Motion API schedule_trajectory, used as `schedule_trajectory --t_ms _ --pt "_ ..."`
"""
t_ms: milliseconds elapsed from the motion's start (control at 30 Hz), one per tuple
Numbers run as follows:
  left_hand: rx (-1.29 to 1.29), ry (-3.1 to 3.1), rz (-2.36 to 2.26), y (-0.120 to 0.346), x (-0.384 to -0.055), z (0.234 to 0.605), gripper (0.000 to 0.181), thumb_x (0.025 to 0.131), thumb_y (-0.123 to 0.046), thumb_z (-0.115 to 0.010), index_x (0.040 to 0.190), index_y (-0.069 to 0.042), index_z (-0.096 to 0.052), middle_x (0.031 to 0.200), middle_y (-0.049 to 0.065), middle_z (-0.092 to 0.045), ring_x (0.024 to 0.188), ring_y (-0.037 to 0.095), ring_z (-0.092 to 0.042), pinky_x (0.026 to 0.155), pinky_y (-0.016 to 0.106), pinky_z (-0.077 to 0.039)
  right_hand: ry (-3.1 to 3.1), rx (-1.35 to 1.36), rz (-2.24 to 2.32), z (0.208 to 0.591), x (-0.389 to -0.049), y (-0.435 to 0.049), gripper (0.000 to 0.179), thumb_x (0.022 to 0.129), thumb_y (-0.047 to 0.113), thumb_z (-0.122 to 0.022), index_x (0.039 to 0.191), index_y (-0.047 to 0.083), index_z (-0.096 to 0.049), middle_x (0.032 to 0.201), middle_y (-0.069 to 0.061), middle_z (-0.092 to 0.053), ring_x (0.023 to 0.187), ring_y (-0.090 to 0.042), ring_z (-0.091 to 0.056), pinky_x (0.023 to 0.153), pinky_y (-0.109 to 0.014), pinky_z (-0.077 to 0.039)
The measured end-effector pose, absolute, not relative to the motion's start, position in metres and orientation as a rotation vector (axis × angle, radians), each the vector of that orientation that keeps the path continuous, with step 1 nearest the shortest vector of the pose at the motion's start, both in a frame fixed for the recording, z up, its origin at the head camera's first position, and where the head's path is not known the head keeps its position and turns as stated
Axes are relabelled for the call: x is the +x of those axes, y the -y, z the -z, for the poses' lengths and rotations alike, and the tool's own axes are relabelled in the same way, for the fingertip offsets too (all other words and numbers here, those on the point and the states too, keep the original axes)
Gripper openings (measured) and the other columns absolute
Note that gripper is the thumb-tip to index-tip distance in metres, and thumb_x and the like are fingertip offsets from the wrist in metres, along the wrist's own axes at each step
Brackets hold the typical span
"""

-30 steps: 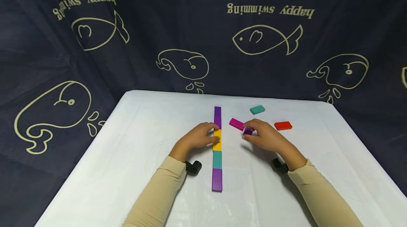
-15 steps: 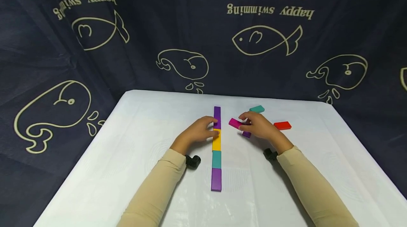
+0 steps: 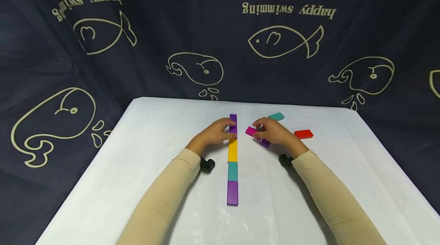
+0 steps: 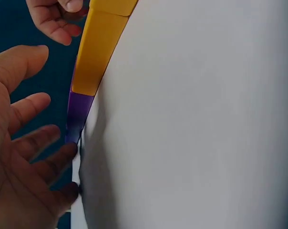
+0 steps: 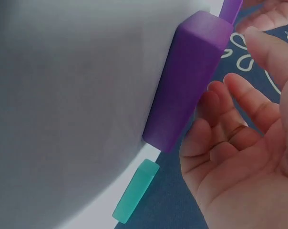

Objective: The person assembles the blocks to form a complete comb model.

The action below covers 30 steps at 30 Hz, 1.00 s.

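Note:
A straight row of flat blocks runs away from me: a purple block (image 3: pixel 232 193) nearest, then a teal block (image 3: pixel 232 171), a yellow stretch (image 3: pixel 232 149) and a dark purple end (image 3: pixel 233 127). My left hand (image 3: pixel 216 131) spreads loosely over that far purple end; the left wrist view shows its fingers apart and the palm bare. To the right of the row, my right hand (image 3: pixel 273 130) has thumb and index finger at either side of a magenta block (image 3: pixel 251 131). A loose purple block (image 5: pixel 189 81) lies beneath this hand, beside its fingers.
A teal block (image 3: pixel 276 116) lies behind my right hand, and a red block (image 3: pixel 303 134) to its right. The white tabletop (image 3: pixel 154 138) ends at a dark printed cloth (image 3: pixel 144 65) at the back.
My left hand has slid away from me along the row, from the yellow part to the purple end. My right hand has let go of the loose purple block and moved left to the magenta one.

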<state>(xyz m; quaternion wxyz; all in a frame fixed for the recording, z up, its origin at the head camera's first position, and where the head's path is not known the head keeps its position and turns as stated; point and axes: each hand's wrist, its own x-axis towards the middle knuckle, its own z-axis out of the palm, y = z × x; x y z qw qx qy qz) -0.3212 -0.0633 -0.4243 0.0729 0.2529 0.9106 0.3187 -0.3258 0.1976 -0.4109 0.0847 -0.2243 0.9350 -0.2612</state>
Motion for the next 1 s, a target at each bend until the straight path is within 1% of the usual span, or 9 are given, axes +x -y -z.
schedule_trajectory --t_ms 200,433,567,633,800,900,1000 --pt "0.752 -2.725 -1.021 0.064 -0.329 0.429 0.049 0.092 -0.028 -0.07 0.136 -0.008 -0.06 0.148 0.013 -0.046 0.139 0.027 -0.04 0.117 0.038 -0.029 -2.777 -0.691 0.764 0.414 -0.328 -0.197 0.041 0.091 0.023 -0.074 0.125 0.003 -0.064 0.112 -0.011 -0.064 0.097 -0.025 -0.056 0.09 -0.043 -0.052" --pt "0.705 -2.642 -1.069 0.066 -0.331 0.437 0.053 0.09 -0.027 -0.073 0.139 -0.013 -0.058 0.156 0.006 -0.039 0.145 0.025 -0.032 0.119 0.038 -0.024 -2.769 -0.676 0.737 0.416 -0.331 -0.196 0.039 0.09 0.021 -0.074 0.124 0.003 -0.065 0.106 -0.01 -0.064 0.093 -0.025 -0.055 0.087 -0.041 -0.053" --pt "0.69 -2.612 -1.125 0.068 -0.331 0.441 0.054 0.089 -0.026 -0.074 0.14 -0.014 -0.058 0.156 0.004 -0.039 0.145 0.024 -0.032 0.118 0.038 -0.025 -2.761 -0.667 0.711 0.419 -0.334 -0.195 0.038 0.09 0.021 -0.074 0.123 0.005 -0.064 0.107 -0.008 -0.064 0.094 -0.024 -0.056 0.09 -0.042 -0.053" --pt "0.69 -2.597 -1.137 0.068 -0.331 0.442 0.052 0.089 -0.026 -0.074 0.138 -0.015 -0.059 0.157 0.001 -0.038 0.145 0.022 -0.031 0.118 0.037 -0.024 -2.759 -0.668 0.7 0.42 -0.335 -0.195 0.037 0.09 0.02 -0.074 0.123 0.006 -0.064 0.106 -0.008 -0.064 0.094 -0.024 -0.057 0.09 -0.042 -0.052" --pt "0.69 -2.58 -1.12 0.07 -0.331 0.445 0.045 0.091 -0.026 -0.073 0.134 -0.019 -0.063 0.158 -0.007 -0.034 0.147 0.019 -0.028 0.119 0.039 -0.022 -2.759 -0.676 0.695 0.42 -0.336 -0.193 0.036 0.089 0.018 -0.074 0.12 0.005 -0.064 0.098 -0.007 -0.063 0.088 -0.023 -0.056 0.084 -0.039 -0.053" --pt "0.702 -2.576 -1.107 0.071 -0.33 0.445 0.043 0.092 -0.025 -0.071 0.134 -0.019 -0.064 0.159 -0.007 -0.033 0.147 0.02 -0.027 0.119 0.04 -0.022 -2.759 -0.682 0.7 0.419 -0.337 -0.193 0.034 0.089 0.017 -0.074 0.119 0.004 -0.064 0.096 -0.007 -0.063 0.086 -0.023 -0.056 0.081 -0.038 -0.053" --pt "0.714 -2.579 -1.103 0.072 -0.33 0.446 0.043 0.093 -0.025 -0.07 0.134 -0.019 -0.064 0.159 -0.007 -0.033 0.147 0.02 -0.027 0.119 0.041 -0.022 -2.76 -0.676 0.714 0.417 -0.338 -0.192 0.034 0.089 0.016 -0.074 0.119 0.004 -0.064 0.096 -0.007 -0.062 0.086 -0.023 -0.056 0.082 -0.038 -0.053"
